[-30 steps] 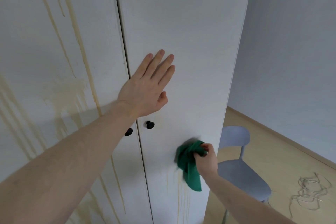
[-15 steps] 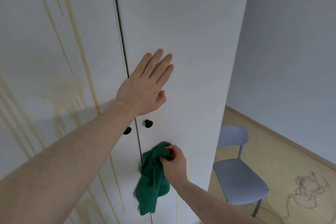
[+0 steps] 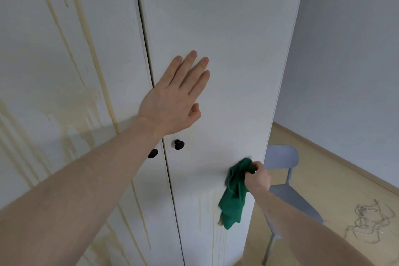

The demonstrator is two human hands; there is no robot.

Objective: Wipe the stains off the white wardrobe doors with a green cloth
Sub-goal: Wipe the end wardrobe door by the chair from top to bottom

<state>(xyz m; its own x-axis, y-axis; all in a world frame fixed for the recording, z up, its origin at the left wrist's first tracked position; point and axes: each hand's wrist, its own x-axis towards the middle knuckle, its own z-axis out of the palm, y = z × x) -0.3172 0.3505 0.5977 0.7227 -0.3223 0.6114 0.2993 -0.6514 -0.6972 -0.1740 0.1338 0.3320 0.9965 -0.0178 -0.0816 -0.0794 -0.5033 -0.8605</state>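
Observation:
Two tall white wardrobe doors fill the view. The left door (image 3: 64, 71) carries long yellow-brown drip stains (image 3: 92, 54) and a smeared patch. The right door (image 3: 216, 28) is mostly white above, with faint drips (image 3: 213, 211) low down. My left hand (image 3: 174, 97) lies flat and open against the right door, above its black knob (image 3: 178, 144). My right hand (image 3: 257, 177) grips a bunched green cloth (image 3: 234, 196), pressed against the right door near its right edge; the cloth hangs down below the hand.
A second black knob (image 3: 152, 153) sits on the left door, partly behind my forearm. A pale blue chair (image 3: 287, 192) stands right of the wardrobe on the wooden floor. A tangle of thin cord (image 3: 367, 220) lies on the floor further right.
My right hand swept the green cloth left toward the door gap, then back right to the door's right edge. My left hand stayed flat on the door.

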